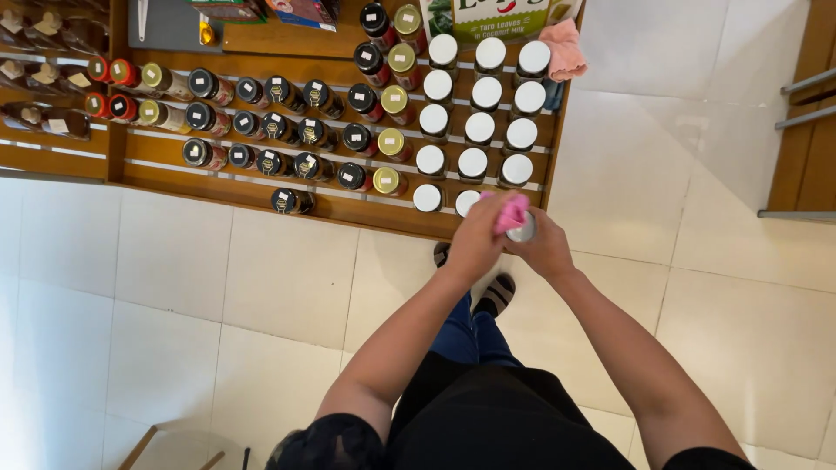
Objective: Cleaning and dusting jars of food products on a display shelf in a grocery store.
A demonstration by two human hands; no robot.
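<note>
L hand (475,239) grips pink cloth (512,211) on 1 jar (525,230), clenched in R hand (544,248). Shelf (261,187): approx 14 white-lid jars (475,128), 6 gold-lid (394,142).

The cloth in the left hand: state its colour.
Bright pink cloth, clearest in the head view.

Jars in rows on a shelf, hands at its front edge

Both hands meet before the shelf (261,204): the left hand (475,239) presses a cloth (511,211) onto a jar (525,230) held, apparently, in the right hand (547,252); another cloth (563,48) lies behind, beside the jar rows (475,130).
</note>
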